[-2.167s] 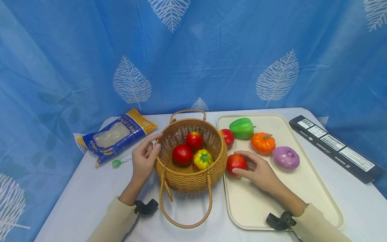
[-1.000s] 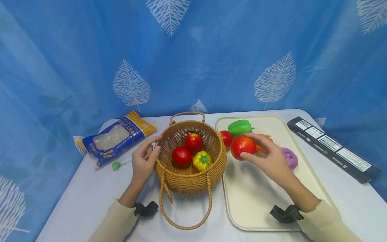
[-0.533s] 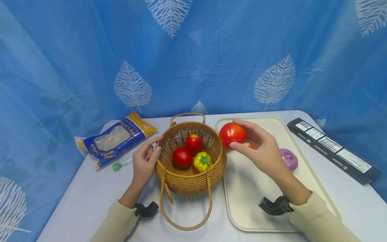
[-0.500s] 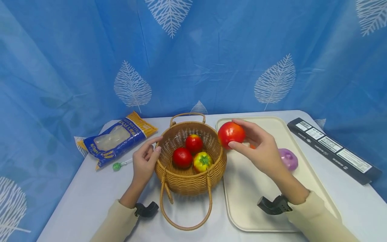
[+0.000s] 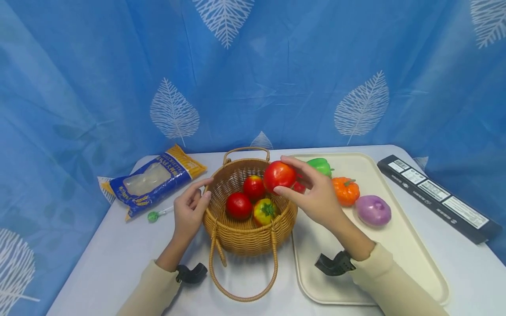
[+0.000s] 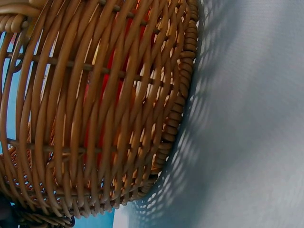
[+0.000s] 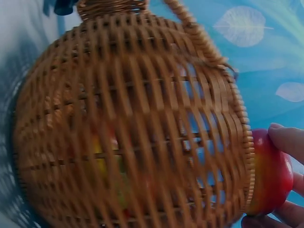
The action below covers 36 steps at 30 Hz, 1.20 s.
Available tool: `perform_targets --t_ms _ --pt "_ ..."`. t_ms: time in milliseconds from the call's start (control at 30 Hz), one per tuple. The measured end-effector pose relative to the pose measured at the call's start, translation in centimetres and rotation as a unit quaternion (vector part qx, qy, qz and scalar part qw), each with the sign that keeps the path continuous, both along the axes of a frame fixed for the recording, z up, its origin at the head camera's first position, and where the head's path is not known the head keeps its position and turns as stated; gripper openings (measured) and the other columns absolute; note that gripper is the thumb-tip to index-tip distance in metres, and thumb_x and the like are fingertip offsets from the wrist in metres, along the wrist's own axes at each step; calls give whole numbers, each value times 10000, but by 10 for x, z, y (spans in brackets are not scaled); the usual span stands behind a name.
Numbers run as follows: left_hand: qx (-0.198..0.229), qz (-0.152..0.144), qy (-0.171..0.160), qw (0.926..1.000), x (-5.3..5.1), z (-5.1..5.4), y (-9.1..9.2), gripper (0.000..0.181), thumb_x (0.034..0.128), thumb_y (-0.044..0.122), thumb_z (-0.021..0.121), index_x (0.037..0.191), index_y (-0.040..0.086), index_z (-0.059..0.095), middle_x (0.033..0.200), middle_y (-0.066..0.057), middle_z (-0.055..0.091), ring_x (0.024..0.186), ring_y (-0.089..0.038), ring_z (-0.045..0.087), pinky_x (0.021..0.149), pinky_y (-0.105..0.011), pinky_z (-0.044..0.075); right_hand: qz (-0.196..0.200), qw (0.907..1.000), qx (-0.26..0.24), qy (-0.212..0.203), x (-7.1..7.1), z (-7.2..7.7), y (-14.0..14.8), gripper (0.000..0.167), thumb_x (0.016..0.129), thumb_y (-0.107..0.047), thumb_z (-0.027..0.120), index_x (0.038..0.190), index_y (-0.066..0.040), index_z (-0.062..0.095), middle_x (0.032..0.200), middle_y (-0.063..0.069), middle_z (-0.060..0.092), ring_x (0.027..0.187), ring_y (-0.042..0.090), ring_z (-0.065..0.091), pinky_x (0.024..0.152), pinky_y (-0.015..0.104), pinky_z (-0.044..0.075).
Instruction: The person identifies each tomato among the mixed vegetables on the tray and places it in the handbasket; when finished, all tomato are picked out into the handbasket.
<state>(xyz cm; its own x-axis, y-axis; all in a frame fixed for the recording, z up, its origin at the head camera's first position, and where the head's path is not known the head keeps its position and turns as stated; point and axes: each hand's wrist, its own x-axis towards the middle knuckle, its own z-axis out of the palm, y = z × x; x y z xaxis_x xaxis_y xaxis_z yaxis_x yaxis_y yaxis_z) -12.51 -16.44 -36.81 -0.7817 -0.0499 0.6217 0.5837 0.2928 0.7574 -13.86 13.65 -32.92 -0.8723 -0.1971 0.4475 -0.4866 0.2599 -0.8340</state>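
In the head view, my right hand (image 5: pixel 312 193) holds a red tomato-like fruit (image 5: pixel 279 174) between thumb and fingers, over the right rim of a wicker basket (image 5: pixel 247 239). The right wrist view shows the same fruit (image 7: pixel 270 175) with a yellow patch, partly behind the basket rim. My left hand (image 5: pixel 190 208) grips the basket's left rim with thumb and index finger. Inside lie two red fruits (image 5: pixel 239 206) and a yellow-red one (image 5: pixel 265 212) with a green star-shaped top. In the left wrist view the basket's weave (image 6: pixel 109 104) hides most of the contents.
A cream tray (image 5: pixel 356 272) on the right bears a green pepper (image 5: pixel 321 166), an orange pumpkin (image 5: pixel 345 191), a purple onion (image 5: pixel 373 210) and a partly hidden red fruit (image 5: pixel 299 187). Around it are a long black box (image 5: pixel 439 197), a blue pasta bag (image 5: pixel 152 180) and a green lollipop (image 5: pixel 153 216).
My right hand has gripped the red tomato-like fruit, lifted it off the tray and carried it left to the basket's rim. My left hand has stayed at the basket.
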Motion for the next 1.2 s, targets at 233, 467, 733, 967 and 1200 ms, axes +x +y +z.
perform_targets --t_ms 233,467,733,967,1200 --pt "-3 13 -66 10000 1 1 1 264 942 -65 604 1191 -87 687 556 23 329 467 -112 257 438 -268 215 95 9993 306 191 0 -9 -7 628 839 -206 864 1414 -208 612 1469 -45 550 1341 186 526 974 431 510" --pt "16 6 -82 10000 -3 -5 -2 270 947 -68 598 1201 -78 687 559 23 325 466 -99 254 434 -267 213 -88 9961 822 303 -1 -15 -10 620 852 -296 853 1418 -239 606 1489 -103 526 1405 159 456 1019 488 485" --pt "-50 110 -148 9998 -16 -28 -10 296 951 -50 619 1233 -14 702 558 36 318 459 -104 245 429 -271 204 -157 9944 977 362 1 -19 -14 608 861 -313 842 1418 -254 605 1507 -111 503 1413 143 439 1039 484 470" --pt "24 18 -116 9999 -3 -6 -3 270 947 -70 599 1201 -81 687 563 24 323 465 -109 254 433 -273 212 -124 9933 1102 311 2 -17 -16 592 876 -293 824 1426 -269 604 1529 -108 481 1429 161 421 1041 504 464" --pt "11 -35 -76 10000 1 1 0 263 942 -78 596 1190 -106 680 566 20 324 467 -99 254 437 -272 215 -102 9927 1089 505 1 -18 -14 534 880 -123 779 1392 -177 635 1543 -47 481 1444 174 406 1117 483 389"
